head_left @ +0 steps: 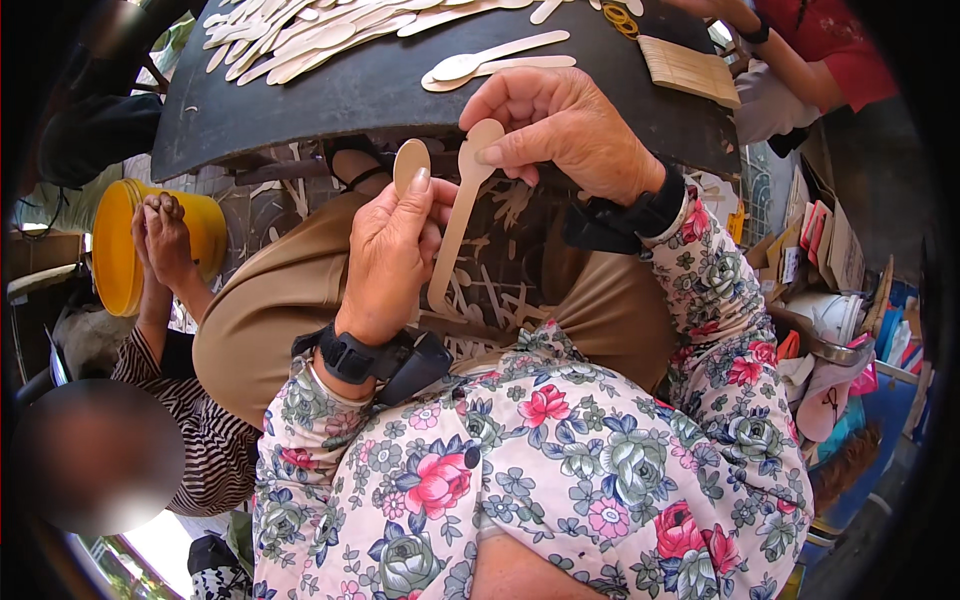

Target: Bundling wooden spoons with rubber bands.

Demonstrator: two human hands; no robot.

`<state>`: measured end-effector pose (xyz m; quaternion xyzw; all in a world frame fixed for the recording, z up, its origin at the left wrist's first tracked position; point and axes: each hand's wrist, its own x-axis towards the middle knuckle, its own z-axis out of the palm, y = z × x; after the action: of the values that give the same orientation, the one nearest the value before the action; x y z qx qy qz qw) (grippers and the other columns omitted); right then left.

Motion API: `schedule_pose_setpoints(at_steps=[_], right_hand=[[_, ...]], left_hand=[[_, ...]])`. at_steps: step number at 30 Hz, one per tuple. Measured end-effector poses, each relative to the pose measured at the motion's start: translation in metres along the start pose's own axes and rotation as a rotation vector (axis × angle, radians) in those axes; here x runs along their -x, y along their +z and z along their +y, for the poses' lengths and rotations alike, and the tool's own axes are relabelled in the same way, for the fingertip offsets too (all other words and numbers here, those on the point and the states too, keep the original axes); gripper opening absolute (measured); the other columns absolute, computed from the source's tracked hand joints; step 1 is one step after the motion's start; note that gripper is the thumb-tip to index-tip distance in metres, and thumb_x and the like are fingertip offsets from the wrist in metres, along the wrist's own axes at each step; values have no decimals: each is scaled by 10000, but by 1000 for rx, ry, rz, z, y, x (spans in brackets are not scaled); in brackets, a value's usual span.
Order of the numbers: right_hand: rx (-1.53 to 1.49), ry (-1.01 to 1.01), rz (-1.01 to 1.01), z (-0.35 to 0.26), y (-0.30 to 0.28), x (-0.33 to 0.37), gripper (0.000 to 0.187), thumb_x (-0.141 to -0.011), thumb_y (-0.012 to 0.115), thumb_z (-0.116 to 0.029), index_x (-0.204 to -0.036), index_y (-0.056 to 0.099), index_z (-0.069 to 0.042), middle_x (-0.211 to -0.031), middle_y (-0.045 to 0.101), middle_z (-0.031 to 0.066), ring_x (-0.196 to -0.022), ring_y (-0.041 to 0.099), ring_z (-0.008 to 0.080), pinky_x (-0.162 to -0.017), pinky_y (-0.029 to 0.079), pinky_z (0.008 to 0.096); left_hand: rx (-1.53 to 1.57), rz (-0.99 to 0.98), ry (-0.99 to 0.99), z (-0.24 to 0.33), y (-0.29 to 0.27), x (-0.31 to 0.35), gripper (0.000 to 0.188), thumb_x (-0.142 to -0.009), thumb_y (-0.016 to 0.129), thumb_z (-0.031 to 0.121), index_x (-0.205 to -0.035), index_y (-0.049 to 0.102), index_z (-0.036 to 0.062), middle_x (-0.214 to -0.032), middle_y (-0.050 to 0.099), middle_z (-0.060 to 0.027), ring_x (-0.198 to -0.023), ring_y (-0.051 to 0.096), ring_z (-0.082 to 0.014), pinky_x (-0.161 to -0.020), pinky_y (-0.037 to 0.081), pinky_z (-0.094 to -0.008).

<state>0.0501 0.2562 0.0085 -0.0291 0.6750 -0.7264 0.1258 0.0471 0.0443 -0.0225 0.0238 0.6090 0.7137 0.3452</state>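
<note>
My left hand (390, 250) is closed round a flat wooden spoon, its rounded bowl (411, 163) standing up past my thumb; the rest of it is hidden in the hand. A second wooden spoon (463, 205) is pinched by its bowl between the thumb and fingers of my right hand (565, 135). Its handle hangs down over my lap, close beside my left fingers. Just beyond my hands, two loose wooden spoons (515, 44) lie crossed on the dark table (330, 115). A big heap of wooden spoons (310, 35) covers the table's far left part.
A neat bundle of wooden sticks (690, 72) and yellow rubber bands (620, 20) lie at the table's right. Spoons are scattered on the ground below. A person in stripes sits left by a yellow bucket (205, 225); another, in red, sits far right. Boxes (835, 240) stand at right.
</note>
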Motion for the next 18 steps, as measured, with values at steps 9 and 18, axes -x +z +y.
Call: schedule_pose_setpoints(at_steps=[9, 18], right_hand=[[-18, 8, -30, 3, 0, 0, 251, -800, 596, 14, -1046, 632, 49, -870, 651, 68, -641, 597, 88, -536, 511, 211], [-63, -6, -98, 5, -4, -1, 227, -829, 617, 4, -1051, 646, 41, -907, 664, 77, -682, 611, 99, -570, 531, 224]], left_hand=[[-9, -51, -36, 1, 5, 3, 390, -1005, 433, 382, -1045, 584, 25, -780, 632, -50, -521, 371, -17, -417, 270, -156], [127, -153, -107, 8, 6, 10, 336, -1000, 469, 340, -1068, 596, 36, -760, 624, 7, -474, 355, 6, -397, 246, -146]])
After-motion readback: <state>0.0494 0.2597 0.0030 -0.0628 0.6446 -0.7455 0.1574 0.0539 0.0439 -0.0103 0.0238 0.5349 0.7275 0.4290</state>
